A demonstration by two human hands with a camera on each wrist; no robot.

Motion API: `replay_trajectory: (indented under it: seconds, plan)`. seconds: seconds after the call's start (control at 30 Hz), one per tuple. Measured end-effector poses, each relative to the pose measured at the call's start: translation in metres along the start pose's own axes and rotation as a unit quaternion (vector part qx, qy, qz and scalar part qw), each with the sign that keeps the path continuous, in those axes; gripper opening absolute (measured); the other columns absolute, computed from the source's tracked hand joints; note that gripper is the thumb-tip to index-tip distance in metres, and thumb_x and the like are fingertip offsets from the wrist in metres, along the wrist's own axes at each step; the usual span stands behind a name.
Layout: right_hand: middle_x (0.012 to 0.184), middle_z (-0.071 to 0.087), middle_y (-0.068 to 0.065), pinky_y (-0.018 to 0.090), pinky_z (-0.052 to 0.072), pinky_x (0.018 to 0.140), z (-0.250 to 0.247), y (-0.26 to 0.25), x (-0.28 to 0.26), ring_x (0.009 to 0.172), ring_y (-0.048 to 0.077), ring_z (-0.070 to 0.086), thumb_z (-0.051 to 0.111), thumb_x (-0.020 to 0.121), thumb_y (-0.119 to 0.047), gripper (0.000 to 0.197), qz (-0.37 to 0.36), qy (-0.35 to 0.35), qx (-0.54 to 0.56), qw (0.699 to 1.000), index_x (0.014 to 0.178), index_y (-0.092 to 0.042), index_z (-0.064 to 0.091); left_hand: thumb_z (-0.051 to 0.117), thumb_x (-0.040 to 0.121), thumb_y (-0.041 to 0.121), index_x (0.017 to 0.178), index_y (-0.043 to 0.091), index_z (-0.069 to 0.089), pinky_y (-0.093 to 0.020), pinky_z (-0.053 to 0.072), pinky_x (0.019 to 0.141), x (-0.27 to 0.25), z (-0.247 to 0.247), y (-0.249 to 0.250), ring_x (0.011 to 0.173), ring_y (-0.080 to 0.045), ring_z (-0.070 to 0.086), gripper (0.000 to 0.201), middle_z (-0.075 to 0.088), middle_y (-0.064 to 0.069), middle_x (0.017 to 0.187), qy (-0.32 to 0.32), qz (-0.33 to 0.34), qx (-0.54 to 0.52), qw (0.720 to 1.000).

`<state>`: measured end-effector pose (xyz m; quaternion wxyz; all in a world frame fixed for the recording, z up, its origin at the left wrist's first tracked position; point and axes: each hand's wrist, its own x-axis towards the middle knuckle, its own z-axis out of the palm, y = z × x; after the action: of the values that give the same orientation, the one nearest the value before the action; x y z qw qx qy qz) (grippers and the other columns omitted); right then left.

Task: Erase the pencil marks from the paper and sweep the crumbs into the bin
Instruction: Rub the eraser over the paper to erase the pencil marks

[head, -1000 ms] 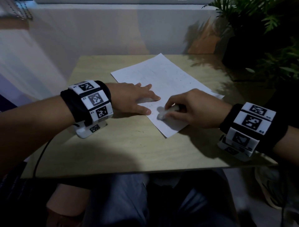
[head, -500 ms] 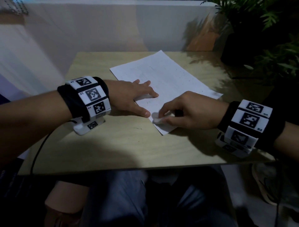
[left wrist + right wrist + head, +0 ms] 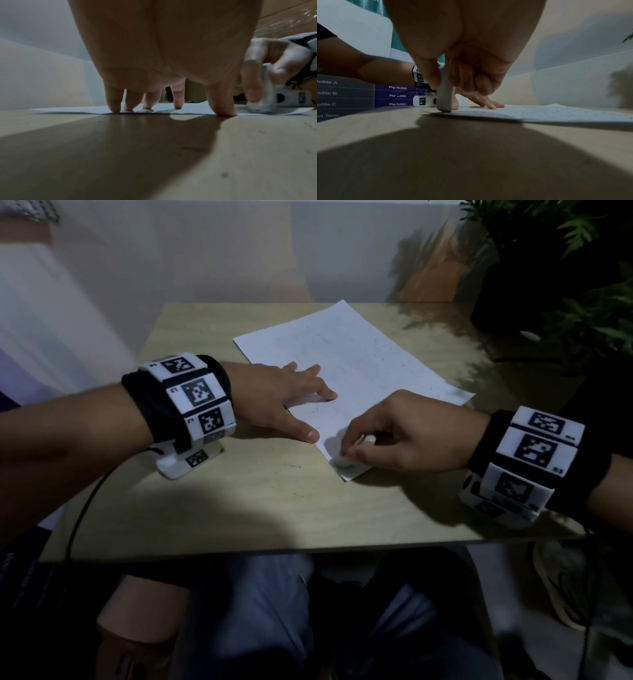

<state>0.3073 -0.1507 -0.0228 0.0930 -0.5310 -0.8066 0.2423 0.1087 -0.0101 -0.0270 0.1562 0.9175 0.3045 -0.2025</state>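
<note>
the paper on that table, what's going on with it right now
A person is erasing pencil marks from the sheet of paper on the wooden table. The left hand lies flat with fingers spread, pressing the sheet down. The right hand pinches a white eraser and has it down on the paper's near corner. Small dark specks dot the sheet; no bin is in view.

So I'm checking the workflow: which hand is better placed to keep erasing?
The right hand: it pinches the eraser on the paper's near corner, while the left hand presses the sheet flat.
</note>
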Motion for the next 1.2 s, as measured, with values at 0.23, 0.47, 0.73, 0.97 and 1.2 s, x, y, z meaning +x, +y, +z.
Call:
replay_trajectory:
  seconds: [0.23, 0.47, 0.73, 0.97, 1.2]
  plan:
    - [0.083, 0.074, -0.005, 0.037, 0.052, 0.072, -0.0026, 0.0007, -0.0016, 0.072, 0.013, 0.067, 0.063, 0.09, -0.026, 0.014, 0.001, 0.034, 0.052, 0.998, 0.089, -0.023, 0.077, 0.055, 0.077, 0.076, 0.153, 0.053, 0.02, -0.044, 0.012, 0.126, -0.0014, -0.0017, 0.0023, 0.157, -0.021, -0.006, 0.087, -0.01, 0.012, 0.169, -0.002, 0.001, -0.006, 1.0]
    - [0.082, 0.072, -0.003, 0.038, 0.051, 0.072, 0.0009, 0.0015, 0.0012, 0.072, 0.014, 0.063, 0.058, 0.094, -0.035, 0.019, 0.003, 0.005, 0.008, 1.0, 0.096, -0.024, 0.074, 0.058, 0.083, 0.072, 0.154, 0.053, 0.02, -0.042, 0.012, 0.126, -0.0019, -0.0018, 0.0018, 0.157, -0.02, -0.006, 0.082, -0.01, 0.013, 0.169, 0.002, 0.001, -0.002, 1.0]
    - [0.08, 0.072, -0.005, 0.029, 0.05, 0.066, -0.0035, 0.0005, -0.0028, 0.066, 0.013, 0.062, 0.062, 0.091, -0.026, 0.015, -0.002, 0.047, 0.074, 0.996, 0.089, -0.023, 0.076, 0.056, 0.078, 0.076, 0.154, 0.052, 0.021, -0.044, 0.012, 0.126, -0.0021, -0.0017, 0.0028, 0.157, -0.021, -0.006, 0.087, -0.01, 0.011, 0.169, -0.003, 0.004, -0.012, 1.0]
    - [0.084, 0.073, -0.008, 0.032, 0.052, 0.072, 0.0008, 0.0002, -0.0002, 0.074, 0.009, 0.064, 0.057, 0.095, -0.033, 0.017, 0.009, 0.001, 0.024, 1.0, 0.095, -0.027, 0.074, 0.055, 0.081, 0.075, 0.155, 0.052, 0.018, -0.043, 0.011, 0.126, -0.0035, -0.0019, 0.0034, 0.157, -0.021, -0.005, 0.085, -0.011, 0.011, 0.169, -0.002, -0.002, 0.003, 1.0]
    - [0.078, 0.07, -0.007, 0.027, 0.048, 0.068, -0.0035, 0.0055, -0.0015, 0.07, 0.008, 0.062, 0.059, 0.093, -0.038, 0.017, 0.023, 0.064, 0.034, 0.997, 0.095, -0.028, 0.072, 0.052, 0.083, 0.075, 0.154, 0.052, 0.02, -0.042, 0.009, 0.126, -0.0032, -0.0006, 0.0028, 0.157, -0.019, -0.007, 0.081, -0.01, 0.011, 0.169, 0.004, 0.0, -0.009, 1.0]
